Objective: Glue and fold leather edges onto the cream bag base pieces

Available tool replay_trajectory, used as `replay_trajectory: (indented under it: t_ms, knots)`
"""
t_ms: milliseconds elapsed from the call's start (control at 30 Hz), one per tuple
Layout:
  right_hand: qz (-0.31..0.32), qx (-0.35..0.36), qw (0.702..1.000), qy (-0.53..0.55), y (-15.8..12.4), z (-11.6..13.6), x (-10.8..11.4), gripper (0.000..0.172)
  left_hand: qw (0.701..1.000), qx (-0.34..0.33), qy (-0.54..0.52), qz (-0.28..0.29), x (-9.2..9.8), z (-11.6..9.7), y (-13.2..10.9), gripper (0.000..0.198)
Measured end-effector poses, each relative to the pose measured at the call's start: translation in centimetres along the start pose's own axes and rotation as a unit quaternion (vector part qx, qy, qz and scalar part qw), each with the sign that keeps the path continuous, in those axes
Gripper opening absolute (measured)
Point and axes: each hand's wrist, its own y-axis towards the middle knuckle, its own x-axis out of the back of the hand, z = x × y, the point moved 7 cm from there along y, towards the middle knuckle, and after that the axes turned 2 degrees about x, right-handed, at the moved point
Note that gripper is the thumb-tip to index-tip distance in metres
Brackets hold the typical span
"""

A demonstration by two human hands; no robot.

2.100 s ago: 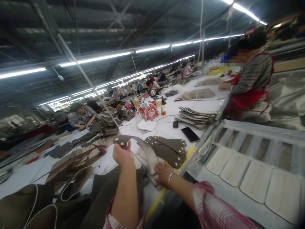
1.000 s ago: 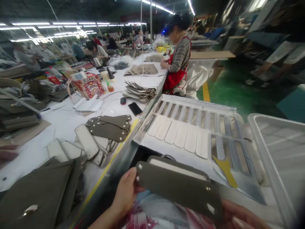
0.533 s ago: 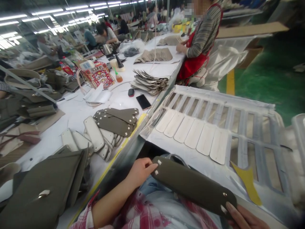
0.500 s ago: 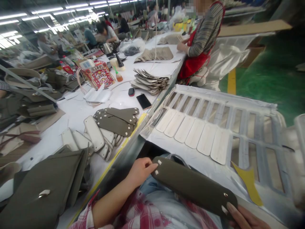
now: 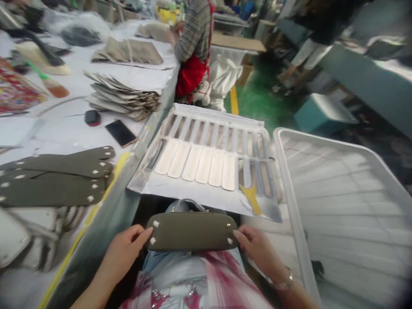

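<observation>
Stretched level above my lap is an olive bag base panel (image 5: 193, 231), long with rounded ends. My left hand (image 5: 128, 244) pinches its left end between thumb and fingers. At the other end, my right hand (image 5: 255, 246) grips the edge the same way. White bits sit at three of the panel's corners, and a bare shiny stud shows at the upper right one. Just beyond it, a white slotted rack (image 5: 206, 124) holds a row of pale rounded panels (image 5: 210, 165). More olive panels (image 5: 54, 184) with white corner bits lie on the table to my left.
A yellow cut piece (image 5: 251, 198) lies on the rack's near right edge. To my right stands a large white bin (image 5: 291, 206). The table (image 5: 80, 101) carries a phone (image 5: 120, 133), a stack of pale pieces (image 5: 125, 98) and a bottle (image 5: 54, 87). A co-worker (image 5: 193, 47) stands beyond.
My view has swung right, bringing the white bin into sight. The olive panel has gone from slanting down to the right to level, in both hands throughout.
</observation>
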Motion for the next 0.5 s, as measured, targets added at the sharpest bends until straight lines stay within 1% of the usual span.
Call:
replay_trajectory:
  t_ms: [100, 233, 367, 500]
  knots:
    - [-0.016, 0.000, 0.999, 0.028, 0.0, -0.2, 0.3, 0.032, 0.998, 0.051, -0.027, 0.022, -0.7, 1.4, 0.3, 0.048]
    - [-0.025, 0.014, 0.998, 0.058, -0.1, -0.4, 0.5, 0.030, 0.990, 0.096, -0.102, 0.026, -1.3, 2.5, -0.1, 0.051]
    - [-0.029, 0.009, 0.997, 0.074, 0.1, -1.1, 0.3, 0.029, 0.987, 0.106, -0.122, 0.001, -1.3, 2.8, -0.3, 0.050]
    - [-0.026, 0.008, 0.997, 0.069, 0.3, -1.7, 0.2, 0.029, 0.993, 0.094, -0.072, -0.005, -1.3, 2.4, -0.2, 0.050]
